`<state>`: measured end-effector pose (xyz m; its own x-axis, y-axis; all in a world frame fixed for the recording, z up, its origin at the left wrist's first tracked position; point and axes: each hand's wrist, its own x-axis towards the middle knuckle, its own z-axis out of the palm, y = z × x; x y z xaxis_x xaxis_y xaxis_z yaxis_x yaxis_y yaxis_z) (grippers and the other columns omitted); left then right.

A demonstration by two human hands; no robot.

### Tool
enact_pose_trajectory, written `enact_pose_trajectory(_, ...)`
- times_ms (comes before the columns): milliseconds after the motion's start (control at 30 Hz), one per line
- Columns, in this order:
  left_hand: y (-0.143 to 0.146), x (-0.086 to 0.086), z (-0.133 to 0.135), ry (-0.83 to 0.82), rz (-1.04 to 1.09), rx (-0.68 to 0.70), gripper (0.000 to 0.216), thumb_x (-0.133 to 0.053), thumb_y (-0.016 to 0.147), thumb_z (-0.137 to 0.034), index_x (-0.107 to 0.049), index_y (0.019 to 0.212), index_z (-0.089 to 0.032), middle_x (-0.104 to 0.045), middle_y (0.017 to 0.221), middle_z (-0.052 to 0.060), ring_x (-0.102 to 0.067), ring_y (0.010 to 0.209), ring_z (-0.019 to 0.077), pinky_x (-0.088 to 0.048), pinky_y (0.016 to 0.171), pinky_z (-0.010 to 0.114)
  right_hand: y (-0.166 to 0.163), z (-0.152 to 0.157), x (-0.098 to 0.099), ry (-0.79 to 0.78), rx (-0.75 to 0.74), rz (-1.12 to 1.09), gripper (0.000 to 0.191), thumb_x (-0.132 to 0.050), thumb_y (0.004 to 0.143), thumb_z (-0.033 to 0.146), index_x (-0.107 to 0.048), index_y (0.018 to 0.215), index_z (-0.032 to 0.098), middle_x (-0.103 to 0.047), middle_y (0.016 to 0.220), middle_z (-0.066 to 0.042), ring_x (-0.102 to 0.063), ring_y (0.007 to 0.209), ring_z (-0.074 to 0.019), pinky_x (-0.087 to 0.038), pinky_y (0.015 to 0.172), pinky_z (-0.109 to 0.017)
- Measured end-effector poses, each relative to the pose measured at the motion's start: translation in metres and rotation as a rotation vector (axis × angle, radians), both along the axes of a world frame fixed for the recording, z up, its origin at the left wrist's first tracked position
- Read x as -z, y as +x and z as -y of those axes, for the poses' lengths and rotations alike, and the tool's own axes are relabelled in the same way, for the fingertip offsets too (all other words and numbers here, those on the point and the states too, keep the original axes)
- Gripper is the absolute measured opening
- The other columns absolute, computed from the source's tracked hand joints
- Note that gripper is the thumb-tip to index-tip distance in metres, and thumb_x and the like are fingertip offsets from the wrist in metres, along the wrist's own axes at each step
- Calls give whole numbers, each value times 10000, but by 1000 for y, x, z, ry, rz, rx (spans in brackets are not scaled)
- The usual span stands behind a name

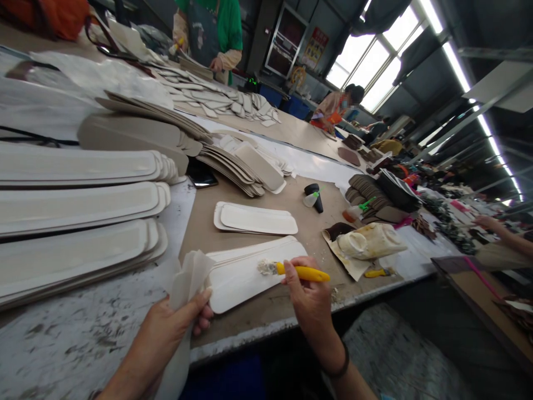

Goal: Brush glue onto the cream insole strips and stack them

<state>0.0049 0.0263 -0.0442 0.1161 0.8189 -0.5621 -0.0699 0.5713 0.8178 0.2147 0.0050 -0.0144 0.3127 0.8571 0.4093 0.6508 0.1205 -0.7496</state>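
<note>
Head view: right hand [310, 297] closed around brush [308, 273], bristles [267, 268] over panels [241, 282] on the table [287, 197]; left hand [177, 316] closed on sheets [195, 273] just beside them. Sideways brush pressure could shift the panels if they lie loose.

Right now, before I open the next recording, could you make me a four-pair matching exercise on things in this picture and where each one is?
1. yellow-handled brush with white-caked bristles
2. thin, translucent whitish sheets
3. second yellow-handled brush
4. green-nozzled bottle with orange contents

A. beside stacked grey-brown rounded pieces
B. in the right hand
C. near side of the stained cream-coloured container
D. in the left hand

Pairs: 1-B, 2-D, 3-C, 4-A
</note>
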Motion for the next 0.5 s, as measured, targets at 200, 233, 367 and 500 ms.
enact_pose_trajectory(200,-6,-6,-3,8,-124,-40,412,-757,512,-521,-587,564,-149,-545,441,-24,-455,435,112,-351,455,234,0,9,-22,63,13,124,164,-487,912,280,-522,779,191,-531,762,-29,-553,719,-173,-462,663,-308)
enact_pose_trajectory(233,-8,-8,-3,7,-147,-50,421,-767,494,-518,-580,577,-151,-516,411,-40,-422,409,101,-318,434,226,-3,10,-24,64,-2,113,171,-471,920,280,-519,782,193,-528,761,-27,-547,725,-171,-457,665,-304)
enact_pose_trajectory(367,-12,-21,-1,22,-114,-17,409,-763,480,-503,-572,603,-163,-424,338,-82,-344,354,77,-244,404,217,-18,11,-30,43,-151,-15,199,-391,953,273,-518,818,201,-548,806,-37,-551,803,-178,-452,686,-292)
enact_pose_trajectory(500,-13,-32,3,33,-69,-13,364,-703,557,-499,-544,508,-175,-415,348,-67,-357,363,86,-257,412,234,-33,6,-28,-47,-323,34,227,-362,961,264,-485,779,205,-500,681,0,-509,619,-138,-418,570,-245)
